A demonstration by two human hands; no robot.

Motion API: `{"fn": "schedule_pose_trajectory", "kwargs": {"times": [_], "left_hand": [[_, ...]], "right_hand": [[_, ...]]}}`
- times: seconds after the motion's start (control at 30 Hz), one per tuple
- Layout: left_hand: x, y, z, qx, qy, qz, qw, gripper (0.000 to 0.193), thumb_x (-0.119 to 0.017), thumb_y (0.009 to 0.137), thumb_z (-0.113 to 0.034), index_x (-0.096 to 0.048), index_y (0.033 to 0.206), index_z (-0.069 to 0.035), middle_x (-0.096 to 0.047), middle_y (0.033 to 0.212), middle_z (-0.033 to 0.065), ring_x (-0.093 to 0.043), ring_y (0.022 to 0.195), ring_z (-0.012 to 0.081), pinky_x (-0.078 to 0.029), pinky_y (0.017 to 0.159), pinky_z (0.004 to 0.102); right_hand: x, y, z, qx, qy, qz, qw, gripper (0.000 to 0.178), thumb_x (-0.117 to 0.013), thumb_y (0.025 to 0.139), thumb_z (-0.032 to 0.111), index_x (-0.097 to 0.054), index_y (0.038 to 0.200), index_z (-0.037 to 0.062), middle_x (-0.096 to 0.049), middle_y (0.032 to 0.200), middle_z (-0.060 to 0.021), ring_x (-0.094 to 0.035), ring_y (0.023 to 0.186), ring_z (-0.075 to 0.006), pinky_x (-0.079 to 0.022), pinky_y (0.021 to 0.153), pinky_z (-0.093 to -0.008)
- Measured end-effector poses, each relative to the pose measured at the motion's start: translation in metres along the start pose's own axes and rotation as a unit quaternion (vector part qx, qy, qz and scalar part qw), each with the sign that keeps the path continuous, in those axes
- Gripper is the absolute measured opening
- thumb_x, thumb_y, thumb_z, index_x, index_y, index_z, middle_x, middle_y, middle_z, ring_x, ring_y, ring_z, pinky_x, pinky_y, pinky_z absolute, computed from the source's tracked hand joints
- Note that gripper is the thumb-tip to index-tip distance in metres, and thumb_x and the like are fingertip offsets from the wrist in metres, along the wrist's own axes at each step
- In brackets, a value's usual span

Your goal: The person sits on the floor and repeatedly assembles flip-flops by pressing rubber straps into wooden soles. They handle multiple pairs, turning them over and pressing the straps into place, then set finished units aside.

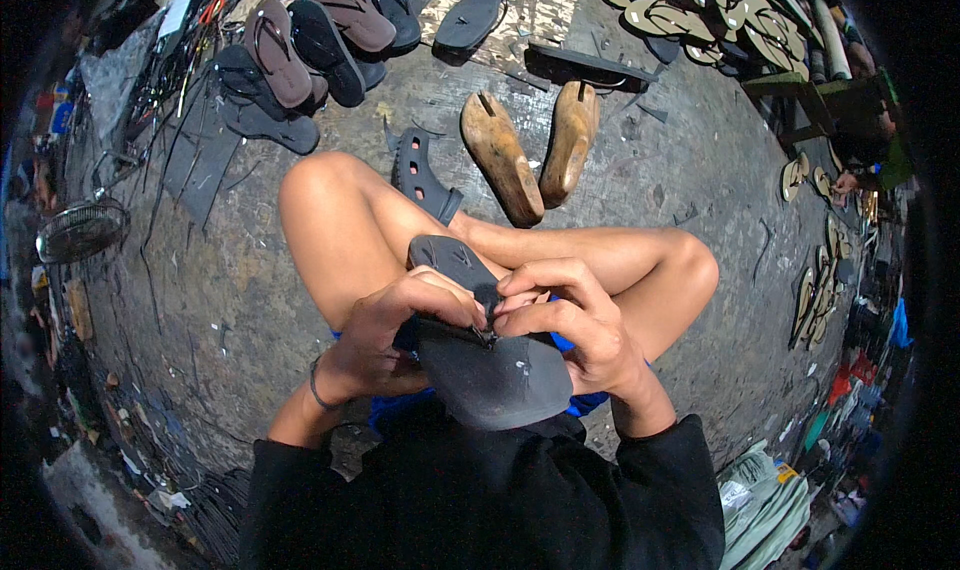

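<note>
A black flip-flop (495, 385) lies over my lap, its wide end toward me. My left hand (390, 325) grips it from the left side, the thumb and fingertips pressed in at the middle of the sole by the strap. My right hand (585, 320) holds the right edge, its curled fingertips meeting the left ones at the same spot. What exactly the fingertips pinch there is partly hidden. The far end of a black sole (450, 258) shows beyond my fingers, over my crossed legs.
Two wooden shoe lasts (500, 155) stand ahead, beside my dark clog (425, 175). Brown and black flip-flops (285, 55) are piled at the far left, tan ones (760, 30) at the far right. A fan (85, 228) stands left. Another person's hand (846, 182) shows at right.
</note>
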State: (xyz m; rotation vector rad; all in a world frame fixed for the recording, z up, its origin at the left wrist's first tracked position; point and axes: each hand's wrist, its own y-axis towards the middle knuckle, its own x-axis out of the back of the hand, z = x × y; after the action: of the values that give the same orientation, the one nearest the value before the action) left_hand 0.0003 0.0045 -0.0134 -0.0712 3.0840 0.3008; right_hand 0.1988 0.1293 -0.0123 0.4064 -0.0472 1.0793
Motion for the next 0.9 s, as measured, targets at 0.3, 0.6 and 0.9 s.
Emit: {"fn": "schedule_pose_trajectory", "kwargs": {"times": [0.3, 0.6, 0.9], "left_hand": [[0.002, -0.001, -0.009, -0.031, 0.165, 0.001, 0.986, 0.04, -0.082, 0.069, -0.008, -0.068, 0.106, -0.005, -0.069, 0.109, 0.0117, -0.068, 0.1, 0.0269, -0.053, 0.089, 0.0382], [-0.018, -0.005, 0.006, -0.018, 0.154, -0.104, 0.982, 0.029, -0.076, 0.076, 0.0, -0.065, 0.102, -0.002, -0.069, 0.108, 0.0138, -0.068, 0.1, 0.0261, -0.054, 0.088, 0.0378], [-0.019, 0.0, 0.007, 0.179, 0.03, -0.175, 0.968, 0.04, -0.064, 0.088, 0.0, -0.052, 0.126, 0.004, -0.064, 0.113, 0.0098, -0.062, 0.105, 0.0184, -0.05, 0.093, 0.0333]], "right_hand": [[0.004, 0.002, 0.005, 0.039, -0.154, -0.024, 0.987, 0.035, -0.077, 0.07, 0.021, -0.071, 0.103, 0.0093, -0.062, 0.106, -0.007, -0.06, 0.107, -0.0287, -0.047, 0.083, -0.0395], [0.009, 0.013, -0.019, 0.008, -0.033, 0.029, 0.999, 0.034, -0.077, 0.067, 0.014, -0.067, 0.099, 0.0102, -0.063, 0.105, -0.0031, -0.052, 0.121, -0.0299, -0.038, 0.099, -0.044], [0.034, 0.015, -0.252, -0.376, -0.334, -0.332, 0.798, 0.073, -0.079, 0.076, 0.024, -0.043, 0.135, -0.0003, -0.045, 0.135, -0.0264, -0.049, 0.12, -0.0425, -0.043, 0.101, -0.0464]]}}
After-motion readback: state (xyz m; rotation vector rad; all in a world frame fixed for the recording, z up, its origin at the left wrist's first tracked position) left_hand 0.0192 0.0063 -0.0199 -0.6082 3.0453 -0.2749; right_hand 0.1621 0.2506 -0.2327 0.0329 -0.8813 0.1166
